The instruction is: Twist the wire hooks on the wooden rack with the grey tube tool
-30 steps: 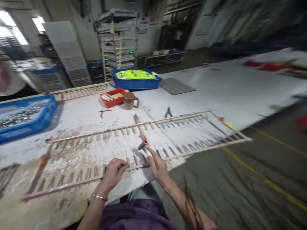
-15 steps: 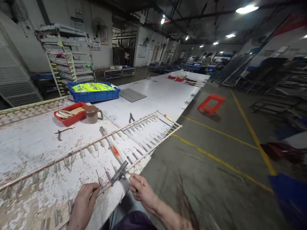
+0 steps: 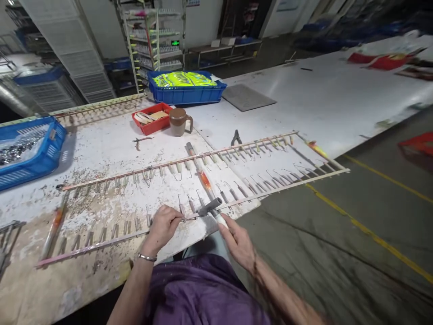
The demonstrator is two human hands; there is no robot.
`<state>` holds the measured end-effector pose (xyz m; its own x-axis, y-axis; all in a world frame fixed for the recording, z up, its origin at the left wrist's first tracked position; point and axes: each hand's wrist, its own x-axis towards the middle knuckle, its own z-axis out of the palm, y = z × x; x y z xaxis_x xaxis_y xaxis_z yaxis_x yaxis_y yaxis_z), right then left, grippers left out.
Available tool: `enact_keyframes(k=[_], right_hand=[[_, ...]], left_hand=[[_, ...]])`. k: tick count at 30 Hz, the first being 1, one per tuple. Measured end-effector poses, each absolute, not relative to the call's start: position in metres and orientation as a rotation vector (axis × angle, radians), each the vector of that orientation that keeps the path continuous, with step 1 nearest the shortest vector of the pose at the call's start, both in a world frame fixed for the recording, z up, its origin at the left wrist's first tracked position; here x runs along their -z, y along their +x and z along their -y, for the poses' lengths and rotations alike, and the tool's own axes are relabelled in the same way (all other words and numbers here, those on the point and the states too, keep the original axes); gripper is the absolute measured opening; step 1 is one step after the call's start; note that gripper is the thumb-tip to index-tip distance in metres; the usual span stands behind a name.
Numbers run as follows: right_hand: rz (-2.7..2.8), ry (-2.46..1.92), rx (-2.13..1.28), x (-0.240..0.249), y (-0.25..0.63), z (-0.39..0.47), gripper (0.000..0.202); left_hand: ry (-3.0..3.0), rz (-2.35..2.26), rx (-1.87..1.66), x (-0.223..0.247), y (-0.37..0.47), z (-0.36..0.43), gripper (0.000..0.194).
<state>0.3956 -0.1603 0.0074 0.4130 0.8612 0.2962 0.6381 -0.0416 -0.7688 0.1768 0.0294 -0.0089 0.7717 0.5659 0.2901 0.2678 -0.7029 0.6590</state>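
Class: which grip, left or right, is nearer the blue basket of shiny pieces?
Left. The left grip, at the frame's near rail, is right of the blue basket and lower in view; the right grip, holding the hammer, is farther right.

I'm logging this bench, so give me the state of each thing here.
right hand, closed
hammer, gripped in right hand
left hand, pinched, contents unclear
frame, lying flat, holding hooks
reddish pliers, handles spread
dark pliers, handles spread
mug, upright
red tray, holding pale pieces
back blue tub, full of yellow items
left blue basket, holding shiny parts
grey board, lying flat
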Motion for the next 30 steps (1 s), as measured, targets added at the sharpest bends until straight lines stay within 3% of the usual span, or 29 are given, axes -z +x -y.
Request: enact_keyframes(k=[9,15,20,30], right_hand=[[1.787,-1.573,0.062,-0.018,0.39,0.147,0.042],[1.806,-1.522,0.106,-0.013,0.389,0.147,0.053],[1.93,-1.57,0.175,-0.01,0.391,0.147,0.045],[1.965,-1.519,0.149,-0.003,0.394,0.144,0.051]], left_hand=[[2.294,-0.682,-0.632,0.004,0.179,-0.025,0.023],[2.295,-0.652,-0.645,0.0,0.179,-0.024,0.021],[2.304,-0.666,-0.653,0.001,0.179,-0.024,0.018],[2.25,-0.659,-0.704,0.007,0.178,-0.025,0.018]])
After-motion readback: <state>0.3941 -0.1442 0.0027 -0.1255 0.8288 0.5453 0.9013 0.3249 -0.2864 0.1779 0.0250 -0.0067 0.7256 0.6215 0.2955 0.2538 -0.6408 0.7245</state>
